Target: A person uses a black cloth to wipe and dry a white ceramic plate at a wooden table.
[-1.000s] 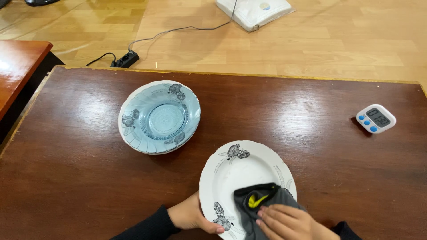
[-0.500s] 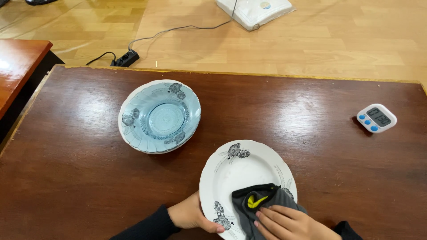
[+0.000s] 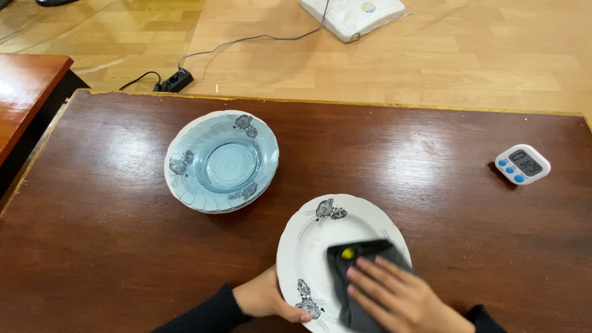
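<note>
A white plate [image 3: 320, 234] with dark flower prints lies on the brown wooden table near its front edge. My left hand [image 3: 266, 299] grips the plate's left rim, thumb on top. My right hand [image 3: 394, 296] lies flat, fingers spread, pressing a dark grey cloth [image 3: 357, 262] with a yellow spot onto the plate's inner right side. The cloth covers part of the plate's well.
A stack of blue glass plates [image 3: 221, 161] with dark flower prints sits to the upper left. A small white timer [image 3: 522, 164] with blue buttons lies at the right. Beyond the table [image 3: 401, 148] are a wood floor, a power strip [image 3: 174, 81] with cable, and a white package [image 3: 351, 16].
My right hand has slid the cloth up and toward the plate's middle, and the cloth now lies flatter with less yellow showing. My left hand stays on the rim.
</note>
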